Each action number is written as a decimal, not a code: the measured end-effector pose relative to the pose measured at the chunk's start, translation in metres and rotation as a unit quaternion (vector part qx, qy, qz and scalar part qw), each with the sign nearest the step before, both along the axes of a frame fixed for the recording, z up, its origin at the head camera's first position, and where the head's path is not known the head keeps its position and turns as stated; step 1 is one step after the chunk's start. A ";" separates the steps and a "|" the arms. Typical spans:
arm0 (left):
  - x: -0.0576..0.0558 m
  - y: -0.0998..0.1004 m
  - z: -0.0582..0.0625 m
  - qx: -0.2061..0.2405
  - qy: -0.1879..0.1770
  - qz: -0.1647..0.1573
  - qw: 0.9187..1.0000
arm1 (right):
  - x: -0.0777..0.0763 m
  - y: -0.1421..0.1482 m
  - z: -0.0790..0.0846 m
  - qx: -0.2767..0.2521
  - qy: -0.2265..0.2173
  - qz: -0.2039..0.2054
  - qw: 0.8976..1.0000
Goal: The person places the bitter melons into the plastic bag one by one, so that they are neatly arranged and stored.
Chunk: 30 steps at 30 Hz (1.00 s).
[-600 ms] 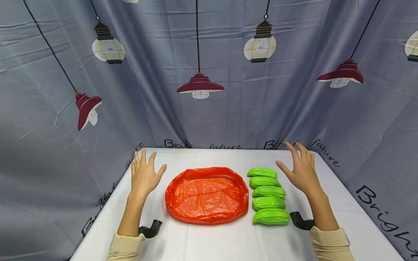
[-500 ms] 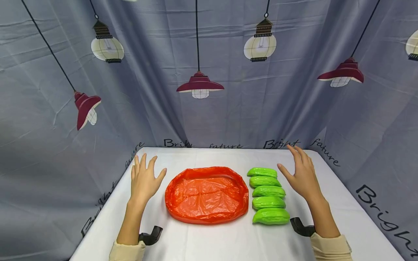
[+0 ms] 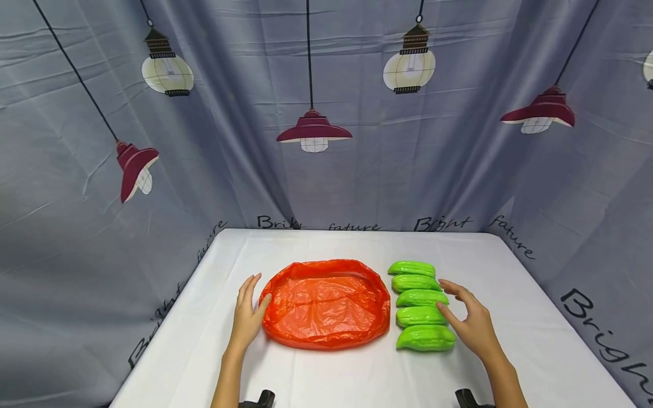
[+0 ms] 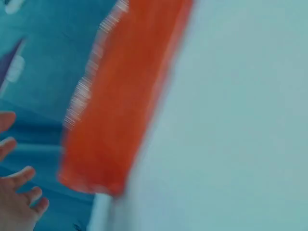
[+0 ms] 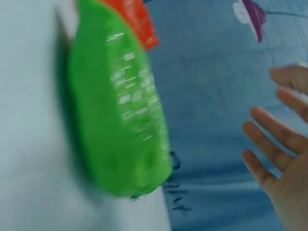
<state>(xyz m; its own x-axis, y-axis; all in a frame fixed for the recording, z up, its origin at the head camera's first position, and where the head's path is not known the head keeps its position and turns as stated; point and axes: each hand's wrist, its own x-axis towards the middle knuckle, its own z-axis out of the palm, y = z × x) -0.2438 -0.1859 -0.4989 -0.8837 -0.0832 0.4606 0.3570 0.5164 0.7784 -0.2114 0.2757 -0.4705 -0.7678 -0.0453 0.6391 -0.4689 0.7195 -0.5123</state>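
Observation:
A red plastic bag (image 3: 326,343), spread wide into a shallow oval with a crinkled rim, lies mid-table. My left hand (image 3: 247,322) is at its left side, fingers apart, and its thumb overlaps the rim in the head view. To the bag's right, several bright green, ridged vegetables shaped like bitter melons (image 3: 421,298) lie in a column. My right hand (image 3: 474,327) is beside their right ends with fingers spread, thumb and fingertips right at the middle ones. In the right wrist view, the nearest green vegetable (image 5: 115,106) is blurred and the fingers hold nothing.
A white cloth (image 3: 347,377) covers the table. Grey-blue curtains (image 3: 336,187) printed with lamps and lettering enclose the back and sides. A black wrist-camera mount (image 3: 261,398) sits at my left wrist, another mount (image 3: 466,398) at my right.
Both hands have come down and inward from the table's outer sides, the left to the red bag's edge, the right to the green vegetables. The bag and vegetables have stayed in place.

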 end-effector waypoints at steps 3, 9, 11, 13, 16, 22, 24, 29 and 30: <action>-0.004 -0.004 -0.020 0.028 -0.027 -0.020 0.999 | 0.007 0.004 -0.014 -0.005 -0.040 0.027 0.999; -0.007 -0.008 -0.039 0.044 -0.060 -0.035 0.997 | 0.016 0.007 -0.030 -0.006 -0.106 0.079 0.991; -0.007 -0.009 -0.043 0.040 -0.067 -0.038 0.996 | 0.018 0.005 -0.031 -0.004 -0.114 0.091 0.989; -0.008 -0.010 -0.047 0.037 -0.071 -0.040 0.996 | 0.022 0.002 -0.027 -0.005 -0.118 0.100 0.988; -0.010 -0.010 -0.050 0.035 -0.072 -0.046 0.996 | 0.027 -0.005 -0.019 -0.004 -0.114 0.116 0.987; -0.006 -0.005 -0.041 0.029 -0.073 -0.060 0.995 | 0.025 -0.010 -0.017 0.015 -0.078 0.142 0.987; -0.005 -0.004 -0.042 0.023 -0.077 -0.059 0.995 | 0.020 -0.005 -0.029 0.022 -0.074 0.148 0.986; -0.009 -0.009 -0.054 0.013 -0.094 -0.059 0.994 | 0.009 0.006 -0.054 0.046 -0.079 0.156 0.984; -0.008 -0.008 -0.053 0.018 -0.098 -0.063 0.993 | 0.008 0.006 -0.056 0.049 -0.081 0.155 0.983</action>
<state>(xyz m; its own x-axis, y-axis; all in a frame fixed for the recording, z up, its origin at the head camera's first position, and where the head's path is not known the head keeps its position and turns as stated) -0.2521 -0.1943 -0.5520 -0.9608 0.0209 0.2765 0.2563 0.4478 0.8566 -0.2032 0.2814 -0.5260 -0.7988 -0.3481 0.4906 -0.5913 0.6044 -0.5339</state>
